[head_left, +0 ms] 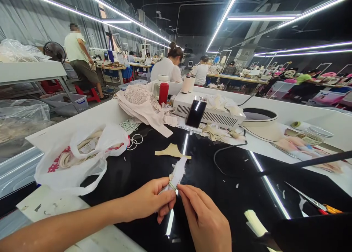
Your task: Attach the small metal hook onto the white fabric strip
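Observation:
My left hand [150, 200] pinches a small stack of white fabric pieces [178, 172] over the glossy black tabletop [220, 178]. A thin band wraps the stack near my fingers. My right hand [205, 217] meets it from the right, with thumb and forefinger on the band at the stack's lower end. A beige cut fabric piece [172, 151] lies flat on the black surface just beyond the stack.
A white plastic bag of beige straps [79, 156] lies at left, pale garments [143, 105] behind it. A phone [195, 113] leans on a white box [209, 114]. Scissors [316, 202] lie at right, a black cable [228, 149] curls mid-table. Other people work at benches behind.

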Action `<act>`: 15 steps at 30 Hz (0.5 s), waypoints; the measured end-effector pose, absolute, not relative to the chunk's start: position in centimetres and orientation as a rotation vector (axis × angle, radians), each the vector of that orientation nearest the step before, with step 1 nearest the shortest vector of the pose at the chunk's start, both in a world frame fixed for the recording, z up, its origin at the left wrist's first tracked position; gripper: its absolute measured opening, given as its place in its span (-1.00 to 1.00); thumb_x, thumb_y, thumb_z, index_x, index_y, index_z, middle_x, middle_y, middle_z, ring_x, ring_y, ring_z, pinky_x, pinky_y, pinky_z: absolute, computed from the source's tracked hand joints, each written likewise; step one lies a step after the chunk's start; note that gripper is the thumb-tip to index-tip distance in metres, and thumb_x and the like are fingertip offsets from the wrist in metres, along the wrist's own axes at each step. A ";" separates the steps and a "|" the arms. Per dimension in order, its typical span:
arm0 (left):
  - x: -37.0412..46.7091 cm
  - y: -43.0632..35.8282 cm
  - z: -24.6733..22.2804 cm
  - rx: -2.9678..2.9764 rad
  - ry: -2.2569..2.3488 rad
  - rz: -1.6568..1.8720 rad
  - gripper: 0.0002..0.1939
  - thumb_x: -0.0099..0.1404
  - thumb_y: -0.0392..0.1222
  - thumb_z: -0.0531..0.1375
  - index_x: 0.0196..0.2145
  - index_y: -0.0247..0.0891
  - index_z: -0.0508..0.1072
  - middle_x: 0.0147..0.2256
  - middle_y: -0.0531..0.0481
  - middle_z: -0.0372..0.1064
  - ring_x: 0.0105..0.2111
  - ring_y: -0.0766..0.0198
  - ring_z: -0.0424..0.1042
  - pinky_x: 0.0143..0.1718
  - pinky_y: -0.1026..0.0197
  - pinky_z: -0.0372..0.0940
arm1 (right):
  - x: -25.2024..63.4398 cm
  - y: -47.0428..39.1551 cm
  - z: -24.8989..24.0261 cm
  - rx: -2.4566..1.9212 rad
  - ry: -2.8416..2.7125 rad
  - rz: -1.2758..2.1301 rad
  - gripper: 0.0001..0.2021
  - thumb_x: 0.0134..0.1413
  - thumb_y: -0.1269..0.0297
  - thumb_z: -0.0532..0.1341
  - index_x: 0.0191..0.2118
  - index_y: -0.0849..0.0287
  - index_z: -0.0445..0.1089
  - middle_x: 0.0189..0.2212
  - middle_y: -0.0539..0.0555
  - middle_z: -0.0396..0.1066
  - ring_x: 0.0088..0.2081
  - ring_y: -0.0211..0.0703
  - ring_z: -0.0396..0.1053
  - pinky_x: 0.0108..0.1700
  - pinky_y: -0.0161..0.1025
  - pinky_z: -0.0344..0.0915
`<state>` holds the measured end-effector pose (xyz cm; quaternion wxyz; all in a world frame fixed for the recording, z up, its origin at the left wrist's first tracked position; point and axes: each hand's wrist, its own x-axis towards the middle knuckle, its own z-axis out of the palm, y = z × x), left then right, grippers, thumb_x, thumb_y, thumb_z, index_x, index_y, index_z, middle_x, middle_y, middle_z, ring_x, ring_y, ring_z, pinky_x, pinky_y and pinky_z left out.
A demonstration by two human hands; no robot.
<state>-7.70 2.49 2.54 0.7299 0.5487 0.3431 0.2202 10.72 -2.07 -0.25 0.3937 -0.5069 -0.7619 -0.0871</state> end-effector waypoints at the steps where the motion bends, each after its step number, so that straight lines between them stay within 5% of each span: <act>1: -7.7 2.4 2.4 1.228 0.767 0.487 -0.63 0.36 0.12 0.18 -0.31 -0.26 0.26 -0.46 0.13 0.22 -0.61 0.48 0.17 -0.58 0.37 0.22 | 10.7 -2.0 -0.3 -1.286 -1.932 -0.230 -0.74 0.42 0.31 0.07 -0.05 0.06 0.53 -0.19 -0.03 0.60 -0.21 -0.29 0.58 -0.20 -0.47 0.44; 15: -7.6 1.7 2.4 1.420 0.887 0.472 -0.75 0.45 -0.02 0.03 -0.32 -0.23 0.22 -0.46 0.14 0.21 -0.61 0.45 0.16 -0.58 0.37 0.16 | 10.8 -2.0 -0.4 -1.276 -2.054 -0.310 -0.73 0.43 0.36 0.05 -0.04 0.15 0.51 -0.21 0.05 0.60 -0.22 -0.20 0.57 -0.18 -0.35 0.44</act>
